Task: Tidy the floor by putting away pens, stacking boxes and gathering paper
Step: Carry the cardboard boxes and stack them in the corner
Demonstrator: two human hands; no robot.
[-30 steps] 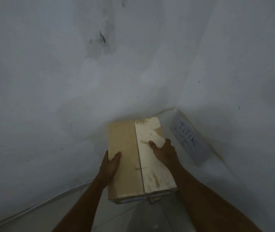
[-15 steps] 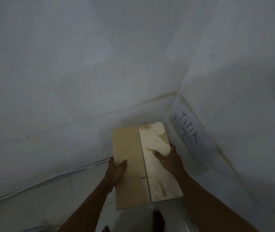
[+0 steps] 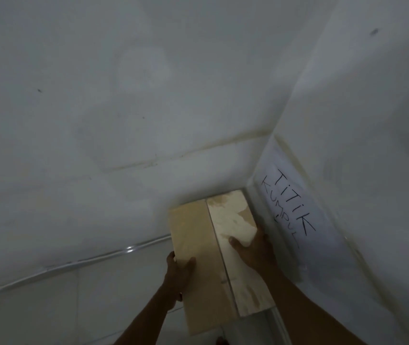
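Now, box (image 3: 213, 257): hanging by corner.
Left hand (image 3: 178, 272): gripping left edge.
Right hand (image 3: 253, 250): gripping right edge, beside sign (image 3: 295, 215).
Risk: fingers getting pinched against wall (image 3: 372, 158), tearing sign.

A white sheet of paper (image 3: 297, 215) lies flat against the right-hand wall (image 3: 372, 108), low in the corner of the room, just beside a cardboard box (image 3: 196, 245). It carries two lines of handwriting in thin black marker strokes, both running slantwise down the sheet. The upper and larger line reads "TiTiK": tall capital T's and a capital K, with small dotted i's between them. The lower and smaller line, nearer the corner, reads "KUMPUL"; its last letters are blurred, so that reading is less sure. A short mark beneath the second line is too faint to read.
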